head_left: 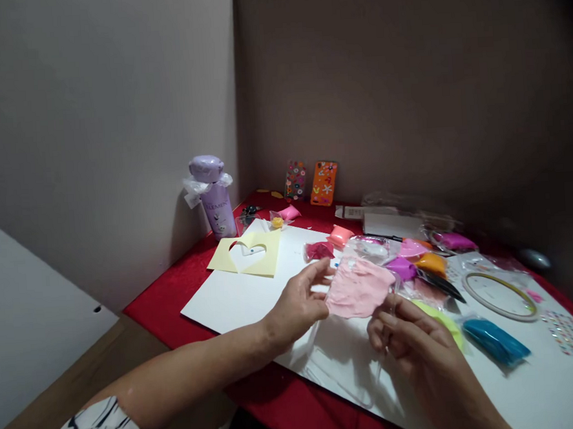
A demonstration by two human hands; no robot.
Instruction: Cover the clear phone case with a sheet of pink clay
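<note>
Fingers of the left hand (292,310) are bent round the left edge of the pink sheet (360,289), and those of the right hand (423,345) pinch its lower right corner. Held up between them, the sheet is above the white board (224,299), toward the near edge of the tabletop (175,296). That tabletop is red, and the board covers much of it, reaching toward the right edge. At the far left corner stands the purple bottle (220,212). Beside it, over the board's far left corner, lies the yellow paper (221,258) with a heart-shaped hole. Near the far edge, the orange case (323,185) leans upright beside the flowered case (295,179). Toward the right edge lies the hoop (526,318), with the blue packet (497,342) nearer the hands. Smaller come the purple packet (402,269) and the red packet (319,250), both beyond the sheet.

The sheet looks soft, thin and creased, with an uneven rim, so it would probably mark or tear under a hard pinch. Handling it well likely means light pressure from the pads, both sides kept level, and no pull between the hands. Creases are best eased outward from the middle with a flat fingertip, and thin spots left alone. Clear plastic shows at its right side; whether it backs the whole sheet, I cannot tell.
</note>
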